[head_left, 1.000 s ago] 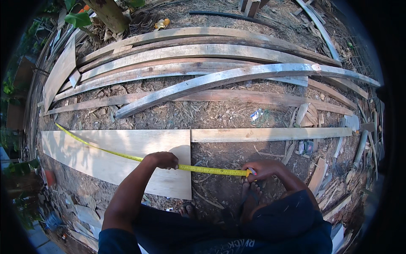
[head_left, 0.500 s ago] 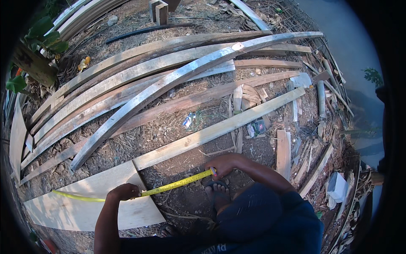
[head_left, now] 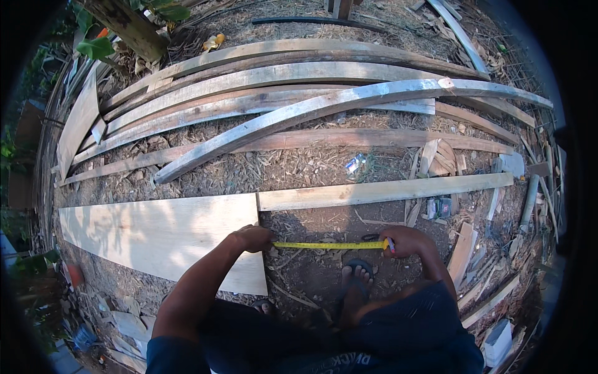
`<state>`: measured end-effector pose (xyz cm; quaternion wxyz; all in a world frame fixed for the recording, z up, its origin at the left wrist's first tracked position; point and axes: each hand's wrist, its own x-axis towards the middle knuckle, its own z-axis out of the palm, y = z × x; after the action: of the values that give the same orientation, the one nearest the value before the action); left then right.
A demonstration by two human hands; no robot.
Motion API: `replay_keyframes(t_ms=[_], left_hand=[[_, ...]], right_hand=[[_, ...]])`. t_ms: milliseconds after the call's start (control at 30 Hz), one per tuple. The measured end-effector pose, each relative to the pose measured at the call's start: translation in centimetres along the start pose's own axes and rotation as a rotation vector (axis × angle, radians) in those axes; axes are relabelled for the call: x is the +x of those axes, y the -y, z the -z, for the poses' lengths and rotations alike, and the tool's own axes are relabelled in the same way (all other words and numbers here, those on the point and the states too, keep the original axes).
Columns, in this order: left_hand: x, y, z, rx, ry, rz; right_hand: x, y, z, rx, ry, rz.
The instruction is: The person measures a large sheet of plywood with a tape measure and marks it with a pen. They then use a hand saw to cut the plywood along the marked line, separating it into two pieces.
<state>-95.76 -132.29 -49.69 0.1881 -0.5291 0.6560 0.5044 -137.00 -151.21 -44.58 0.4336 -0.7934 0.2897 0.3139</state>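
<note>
My left hand [head_left: 255, 240] is closed on the end of the yellow tape blade [head_left: 324, 245], beside the right edge of a pale plywood sheet [head_left: 156, 237]. My right hand [head_left: 403, 242] grips the yellow tape case [head_left: 387, 244], along with a small pale item I cannot make out; a dark strap shows beside it. The blade stretches straight between my hands over bare dirt. A long pale board [head_left: 374, 190] lies beyond them, meeting the sheet's upper right corner. My sandalled feet [head_left: 355, 280] are below the tape.
Several long weathered planks [head_left: 261, 78] lie across the ground, a heavier beam [head_left: 324, 103] crossing them. A tree trunk [head_left: 137, 34] stands at upper left. Scrap wood [head_left: 461, 252] and a white block [head_left: 498, 340] lie on the right. Litter and chips cover the dirt.
The blade that trailed left over the plywood beyond my left hand no longer shows there. My right hand has moved farther right of the sheet. The view swung right and back.
</note>
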Motion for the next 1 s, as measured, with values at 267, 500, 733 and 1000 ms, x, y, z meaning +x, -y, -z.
replay_keyframes(t_ms=[267,500,733,1000], left_hand=[[1.4,1.3,4.0,-0.259,-0.631,-0.073],[1.3,3.4,5.7,-0.022,-0.826,0.058],[2.6,5.5,4.2,0.004,-0.791,0.187],[1.9,7.9,3.3,-0.11,-0.842,0.092]], right_hand=[[-1.4,-0.4,3.1,0.005,-0.26,-0.06],[1.3,-0.7,7.0,-0.189,-0.351,-0.148],[3.4,-1.9,9.0,-0.24,-0.423,-0.049],[1.1,-7.2,9.8,-0.185,-0.574,-0.147]])
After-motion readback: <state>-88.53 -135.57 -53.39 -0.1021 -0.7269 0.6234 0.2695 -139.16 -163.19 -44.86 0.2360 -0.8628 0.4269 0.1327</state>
